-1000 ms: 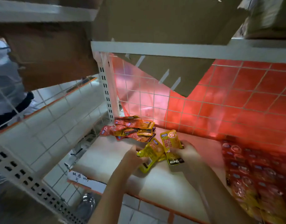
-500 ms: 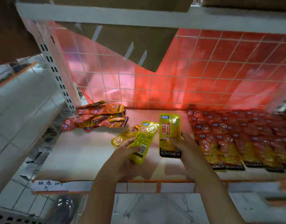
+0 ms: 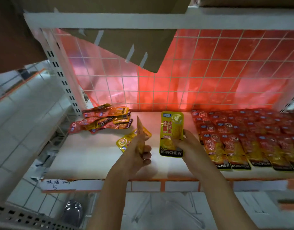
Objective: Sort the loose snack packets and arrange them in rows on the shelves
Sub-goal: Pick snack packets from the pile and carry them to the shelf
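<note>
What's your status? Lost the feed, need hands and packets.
Right hand holds yellow packet flat, face up. Left hand grips another edge-on. Red rows set right; loose pile back left. Nothing blocking.

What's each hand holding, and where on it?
Right hand: yellow packet, gripped at its lower right edge. Left hand: a second packet seen edge-on, gripped by its lower end.

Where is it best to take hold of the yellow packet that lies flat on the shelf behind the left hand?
Probably its near-left end. The flat packet lies slanted on the shelf, its far end hidden behind the left hand. Come from the front-left and pinch that thin edge.
</note>
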Demonstrator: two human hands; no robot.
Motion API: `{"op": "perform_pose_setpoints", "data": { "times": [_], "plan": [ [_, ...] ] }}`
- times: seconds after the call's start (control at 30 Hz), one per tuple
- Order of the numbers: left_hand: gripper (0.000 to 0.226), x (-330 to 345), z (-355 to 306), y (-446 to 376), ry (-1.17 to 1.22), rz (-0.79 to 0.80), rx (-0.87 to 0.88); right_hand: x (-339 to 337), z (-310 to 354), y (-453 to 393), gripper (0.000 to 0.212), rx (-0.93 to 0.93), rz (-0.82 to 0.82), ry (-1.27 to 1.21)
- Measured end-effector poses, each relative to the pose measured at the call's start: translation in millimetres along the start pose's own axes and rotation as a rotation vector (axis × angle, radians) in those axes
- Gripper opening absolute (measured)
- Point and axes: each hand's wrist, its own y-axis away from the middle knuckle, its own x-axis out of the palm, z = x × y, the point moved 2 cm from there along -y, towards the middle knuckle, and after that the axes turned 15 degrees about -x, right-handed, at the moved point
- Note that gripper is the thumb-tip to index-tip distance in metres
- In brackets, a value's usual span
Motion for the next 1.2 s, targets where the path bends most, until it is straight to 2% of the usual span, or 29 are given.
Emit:
{"op": "perform_pose_setpoints", "data": {
  "times": [0.1,0.17,0.3,0.47,0.57,0.7,0.93,1.03,1.2],
  "plan": [
    [0.031,-1.9,-4.4,1.6,0.021,0.028,0.085,-3.1,4.3,1.0,0.035,0.016,0.048,-0.001],
    [0.022,-2.4,-7.6,-5.2,-0.045,-0.017,0.165,-10.8,7.9,4.5,0.031,0.002,0.048,0.040],
    [0.024,10.0,-5.7,-27.6,-0.321,-0.120,0.232,-43.5,12.4,20.8,0.026,-0.018,-0.015,0.146],
    [0.034,59.9,10.8,-47.9,-0.422,-0.056,0.287,-108.5,25.0,51.4,0.024,-0.014,-0.218,0.179],
    [0.012,110.2,31.3,-61.5,-0.391,-0.040,0.227,-153.9,39.1,73.1,0.022,-0.022,-0.329,0.183],
    [0.016,190.8,71.3,-80.8,-0.458,-0.032,0.189,-225.7,60.0,111.8,0.017,-0.028,-0.426,0.226],
    [0.006,347.0,164.9,-111.8,-0.501,0.100,0.172,-372.3,92.1,177.1,0.009,-0.012,-0.557,0.289],
    [0.011,409.4,201.9,-128.2,-0.537,0.186,0.095,-434.4,103.9,200.7,0.013,0.008,-0.601,0.245],
    [0.014,498.9,244.8,-156.9,-0.651,0.180,0.126,-523.3,117.5,229.1,0.017,0.049,-0.644,0.180]
  ]
}}
